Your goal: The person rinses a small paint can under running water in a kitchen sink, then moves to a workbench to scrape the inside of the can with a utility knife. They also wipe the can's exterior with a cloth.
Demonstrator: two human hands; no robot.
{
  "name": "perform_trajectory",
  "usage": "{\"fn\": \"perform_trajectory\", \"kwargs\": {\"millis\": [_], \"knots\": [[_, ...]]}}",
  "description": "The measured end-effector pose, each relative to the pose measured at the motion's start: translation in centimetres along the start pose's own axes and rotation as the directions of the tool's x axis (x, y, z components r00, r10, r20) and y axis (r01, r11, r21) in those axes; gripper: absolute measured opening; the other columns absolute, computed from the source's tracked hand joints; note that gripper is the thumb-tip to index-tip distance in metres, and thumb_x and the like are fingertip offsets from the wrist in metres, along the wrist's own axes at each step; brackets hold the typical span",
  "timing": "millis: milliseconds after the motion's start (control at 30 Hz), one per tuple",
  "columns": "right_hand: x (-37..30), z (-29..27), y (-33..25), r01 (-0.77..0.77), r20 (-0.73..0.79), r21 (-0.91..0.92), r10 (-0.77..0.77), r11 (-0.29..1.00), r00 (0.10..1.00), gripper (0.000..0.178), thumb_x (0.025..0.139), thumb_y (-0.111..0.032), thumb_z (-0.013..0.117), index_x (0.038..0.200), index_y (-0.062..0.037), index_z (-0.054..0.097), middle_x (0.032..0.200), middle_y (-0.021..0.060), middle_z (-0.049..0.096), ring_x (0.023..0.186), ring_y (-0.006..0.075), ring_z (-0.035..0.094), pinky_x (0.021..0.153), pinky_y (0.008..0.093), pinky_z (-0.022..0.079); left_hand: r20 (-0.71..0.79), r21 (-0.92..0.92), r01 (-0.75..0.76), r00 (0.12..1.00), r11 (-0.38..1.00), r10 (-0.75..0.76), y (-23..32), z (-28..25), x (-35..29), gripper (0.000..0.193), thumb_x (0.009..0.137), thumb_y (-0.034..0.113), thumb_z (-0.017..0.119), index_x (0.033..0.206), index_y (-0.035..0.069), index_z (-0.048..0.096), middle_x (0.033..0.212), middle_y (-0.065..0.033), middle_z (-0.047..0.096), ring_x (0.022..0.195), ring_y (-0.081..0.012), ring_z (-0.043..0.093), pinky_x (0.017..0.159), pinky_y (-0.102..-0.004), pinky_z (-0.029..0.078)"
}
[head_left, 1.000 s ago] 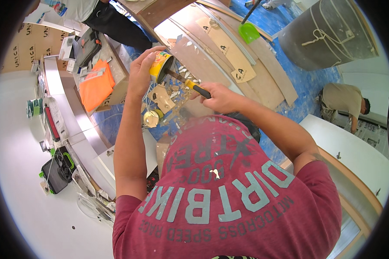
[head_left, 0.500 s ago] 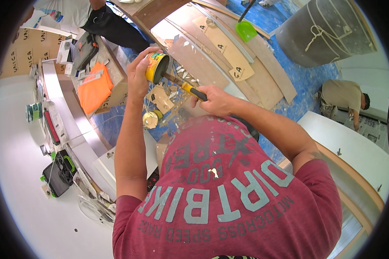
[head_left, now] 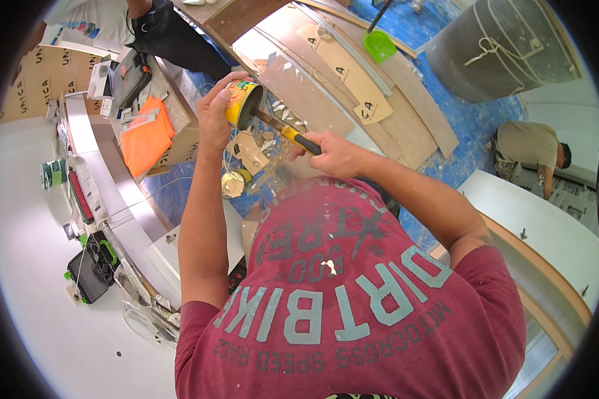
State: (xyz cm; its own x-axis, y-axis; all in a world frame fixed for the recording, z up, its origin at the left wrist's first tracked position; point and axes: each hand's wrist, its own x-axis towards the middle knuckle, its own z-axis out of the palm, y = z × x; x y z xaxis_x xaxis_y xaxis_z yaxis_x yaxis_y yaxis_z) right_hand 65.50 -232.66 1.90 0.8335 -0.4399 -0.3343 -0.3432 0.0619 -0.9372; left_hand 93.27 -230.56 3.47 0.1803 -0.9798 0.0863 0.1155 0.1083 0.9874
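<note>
My left hand (head_left: 213, 118) is wrapped round a small yellow tin can (head_left: 233, 106) with a colourful label. The can is tilted, its open mouth turned toward my right. In my right hand (head_left: 335, 154) is a chisel-like tool (head_left: 302, 140) with a yellow-and-black handle and a narrow, brown-stained shaft. Its far end reaches into the can's mouth, where the tip is hidden, as are the can's contents. Below the can, a second small yellow tin (head_left: 234, 183) stands on the littered floor beside a torn piece of cardboard (head_left: 248, 151).
Wooden panels (head_left: 406, 123) lie ahead on blue floor sheeting, near a green dustpan (head_left: 379, 46) and a large grey bin (head_left: 499, 50). At left, a bench carries an orange cloth (head_left: 146, 136) and a tool case (head_left: 132, 78). One person (head_left: 180, 40) stands far left; another (head_left: 529, 146) bends at right.
The can has turned slightly in my left hand, and the tool has shifted a little to the right. The person at far left has moved slightly.
</note>
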Motion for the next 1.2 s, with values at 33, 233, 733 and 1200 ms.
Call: {"fn": "perform_trajectory", "kwargs": {"millis": [33,233,733,1200], "knots": [[0.2,0.0,0.5,0.066,-0.023,-0.053,-0.067,0.996,0.997,0.037,0.081,-0.009,0.057,0.114,-0.0085,0.075,0.084,0.0129,0.065,0.089,0.0272,0.066,0.085,0.0403,0.053,0.002,0.011,0.000,1.000,1.000,0.000,0.0,0.2,0.0,0.044,0.103,0.025,0.050,0.126,-0.006,0.069,0.116,-0.0134,0.073,0.106,-0.0175,0.069,0.097,-0.0286,0.053],[0.6,-1.0,2.4,0.103,-0.153,-0.348,-0.165,0.932,0.974,0.041,0.078,-0.003,0.052,0.113,-0.0061,0.072,0.101,0.0141,0.066,0.094,0.0254,0.065,0.086,0.0407,0.052,-0.016,0.232,0.287,0.956,0.929,-0.292,1.7,0.5,1.0,0.044,0.107,0.033,0.050,0.128,0.001,0.071,0.112,-0.0085,0.073,0.100,-0.0118,0.067,0.092,-0.0264,0.053],[-0.2,-1.8,-0.9,-0.074,0.072,0.083,0.068,0.994,0.995,0.042,0.080,-0.009,0.056,0.118,-0.0049,0.071,0.099,0.0096,0.064,0.086,0.0201,0.060,0.079,0.0344,0.050,0.044,0.125,0.107,0.993,0.986,-0.114,0.6,1.0,1.2,0.035,0.108,0.024,0.052,0.126,0.001,0.072,0.109,-0.0054,0.073,0.097,-0.0087,0.066,0.088,-0.0228,0.053],[0.5,-2.4,-0.2,-0.046,0.034,-0.042,0.047,0.998,0.998,0.048,0.082,-0.009,0.057,0.128,-0.0071,0.070,0.105,0.0143,0.070,0.099,0.0271,0.067,0.090,0.0411,0.052,0.025,0.082,0.120,0.992,0.989,-0.123,-0.1,1.2,1.8,0.030,0.104,0.018,0.056,0.121,0.001,0.074,0.109,-0.0039,0.071,0.098,-0.0082,0.064,0.089,-0.0229,0.051]]}}
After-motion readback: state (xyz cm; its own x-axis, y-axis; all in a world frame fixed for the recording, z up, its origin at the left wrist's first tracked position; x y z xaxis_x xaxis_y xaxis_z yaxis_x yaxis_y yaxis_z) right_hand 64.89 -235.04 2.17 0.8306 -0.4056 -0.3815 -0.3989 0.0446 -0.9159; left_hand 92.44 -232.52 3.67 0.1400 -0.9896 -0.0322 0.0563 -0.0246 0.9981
